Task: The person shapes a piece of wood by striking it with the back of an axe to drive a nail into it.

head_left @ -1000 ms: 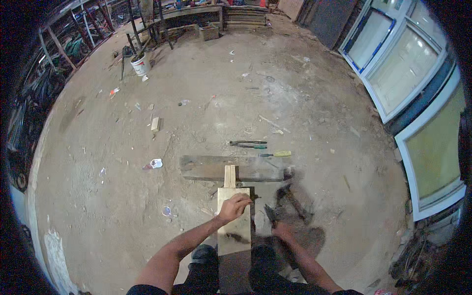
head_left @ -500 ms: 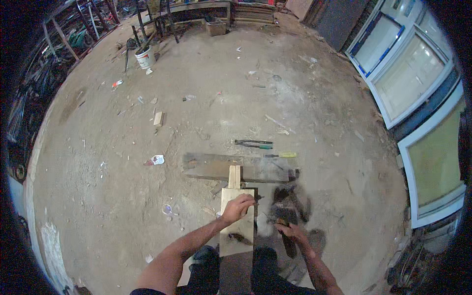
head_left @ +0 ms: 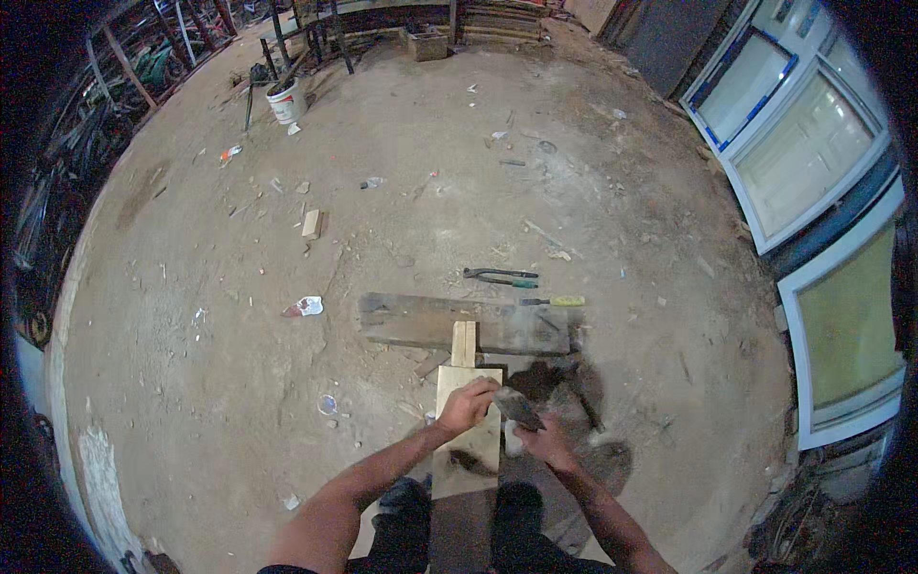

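Note:
A pale wooden board runs away from me between my legs, with a narrow tongue at its far end lying over a dark, weathered timber. My left hand rests on the board near its right edge, fingers closed in a pinch; what they hold is hidden. My right hand, just right of the board, grips a flat grey blade-like tool whose far end meets my left fingertips. Its exact kind is unclear.
Beyond the timber lie green-handled pincers and a yellow-handled chisel. A small wood block and scraps dot the dirt floor. A white bucket stands far left; framed glazed panels lean at right.
My right hand has raised the tool and swung it up and left, bringing it to my left fingertips. My left hand stays on the board, and the view has shifted slightly.

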`<state>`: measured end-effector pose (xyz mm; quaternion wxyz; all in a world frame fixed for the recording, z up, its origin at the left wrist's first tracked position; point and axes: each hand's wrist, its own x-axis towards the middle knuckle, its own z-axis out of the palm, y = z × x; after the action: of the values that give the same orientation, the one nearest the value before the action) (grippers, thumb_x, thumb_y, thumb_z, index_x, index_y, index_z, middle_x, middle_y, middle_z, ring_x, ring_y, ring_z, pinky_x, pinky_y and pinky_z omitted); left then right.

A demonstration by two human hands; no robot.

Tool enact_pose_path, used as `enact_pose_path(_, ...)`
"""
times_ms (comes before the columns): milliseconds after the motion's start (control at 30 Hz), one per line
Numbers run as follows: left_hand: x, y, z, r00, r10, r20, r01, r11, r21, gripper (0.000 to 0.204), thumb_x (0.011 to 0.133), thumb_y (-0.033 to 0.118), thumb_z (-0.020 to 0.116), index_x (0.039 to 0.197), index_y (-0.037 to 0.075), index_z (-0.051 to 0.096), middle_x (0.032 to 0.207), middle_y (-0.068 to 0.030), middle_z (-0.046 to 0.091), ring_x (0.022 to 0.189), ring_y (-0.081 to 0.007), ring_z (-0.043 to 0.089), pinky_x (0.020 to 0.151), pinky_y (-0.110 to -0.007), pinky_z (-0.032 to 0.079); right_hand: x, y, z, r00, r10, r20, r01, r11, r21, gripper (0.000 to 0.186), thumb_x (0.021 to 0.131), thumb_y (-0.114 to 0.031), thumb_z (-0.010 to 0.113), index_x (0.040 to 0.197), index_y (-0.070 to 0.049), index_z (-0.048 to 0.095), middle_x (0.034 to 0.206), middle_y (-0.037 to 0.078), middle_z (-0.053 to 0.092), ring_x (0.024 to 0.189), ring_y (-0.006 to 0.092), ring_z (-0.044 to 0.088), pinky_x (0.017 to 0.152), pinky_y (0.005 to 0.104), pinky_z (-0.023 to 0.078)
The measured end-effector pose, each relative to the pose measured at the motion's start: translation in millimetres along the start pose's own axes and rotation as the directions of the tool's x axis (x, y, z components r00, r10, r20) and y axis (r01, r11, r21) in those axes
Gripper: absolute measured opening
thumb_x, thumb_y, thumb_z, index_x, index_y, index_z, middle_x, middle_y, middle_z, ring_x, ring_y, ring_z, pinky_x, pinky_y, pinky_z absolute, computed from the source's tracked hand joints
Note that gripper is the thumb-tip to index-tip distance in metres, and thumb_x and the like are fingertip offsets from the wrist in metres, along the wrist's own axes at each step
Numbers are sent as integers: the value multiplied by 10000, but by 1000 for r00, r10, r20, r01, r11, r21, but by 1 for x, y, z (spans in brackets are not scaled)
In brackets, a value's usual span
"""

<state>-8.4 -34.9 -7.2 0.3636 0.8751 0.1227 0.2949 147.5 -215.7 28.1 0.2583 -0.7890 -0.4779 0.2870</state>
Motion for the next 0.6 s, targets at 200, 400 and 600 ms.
enact_pose_path(200, 8, 12, -7, 999, 12, -38, -14, 998, -58, 384, 730, -49, 616, 1096, 54, 672, 1099, -119, 649, 1033, -321, 641, 850, -389, 550, -21, -37, -26, 982, 156, 105, -186, 891, 414, 311, 929, -246, 670, 1189, -79, 637, 1095, 60, 692, 958, 184, 638, 871, 367, 503)
enact_pose_path(400, 3, 13, -13, 995, -98, -1, 97, 987, -125, 376, 764, -51, 590, 1116, 56, 667, 1091, -112, 648, 1018, -319, 638, 850, -388, 545, -20, -29, -19, 997, 41, 61, -51, 984, 171, 330, 924, -221, 673, 1227, -99, 627, 1125, 65, 693, 988, 205, 658, 878, 402, 529)
enact_pose_path(600, 3, 3, -6, 998, -61, 11, 62, 988, -144, 449, 703, -99, 600, 1122, 49, 659, 1061, -102, 650, 1003, -321, 639, 828, -387, 546, -1, 39, 21, 979, 148, 139, -193, 891, 411, 389, 932, -229, 674, 1287, -96, 588, 1173, 52, 677, 1078, 262, 635, 971, 459, 493)
